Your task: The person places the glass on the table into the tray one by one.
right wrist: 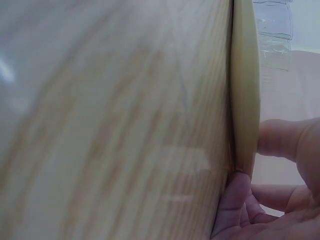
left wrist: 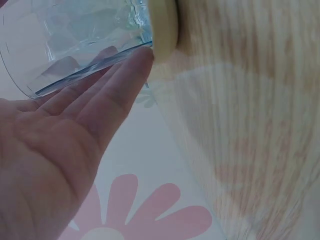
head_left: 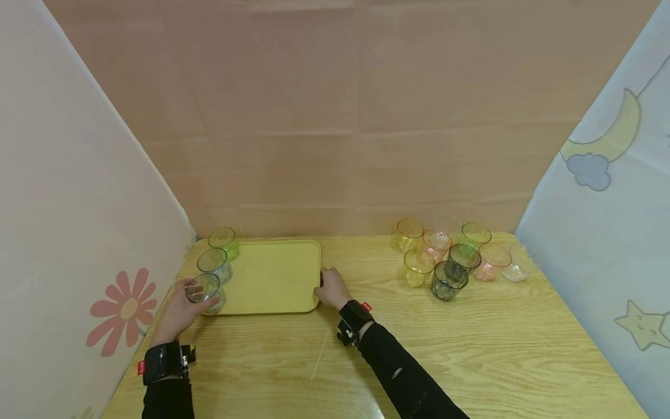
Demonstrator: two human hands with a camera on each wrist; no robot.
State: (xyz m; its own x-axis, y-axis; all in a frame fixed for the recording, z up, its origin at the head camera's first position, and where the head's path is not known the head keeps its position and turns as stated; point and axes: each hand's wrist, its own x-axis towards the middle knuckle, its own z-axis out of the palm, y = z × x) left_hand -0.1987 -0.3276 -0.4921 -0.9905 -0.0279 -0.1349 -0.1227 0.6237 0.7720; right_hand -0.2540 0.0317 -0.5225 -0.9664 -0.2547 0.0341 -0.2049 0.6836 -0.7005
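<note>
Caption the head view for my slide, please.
Left hand holds a glass on a yellow tray; right hand grips the tray's edge.

My left sleeve [head_left: 167, 400] and right sleeve [head_left: 413, 372] are black, the right bearing a small pale mark [head_left: 397, 373]. My left band [head_left: 161, 362] and right band [head_left: 357, 314], also black, each carry a red tag [head_left: 141, 368] and a small device [head_left: 186, 356] with yellow detail.

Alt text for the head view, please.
A person's left hand holds the nearest of three glasses at the left end of a yellow tray; right hand grips the tray's right edge. More glasses stand farther right on the table.
</note>
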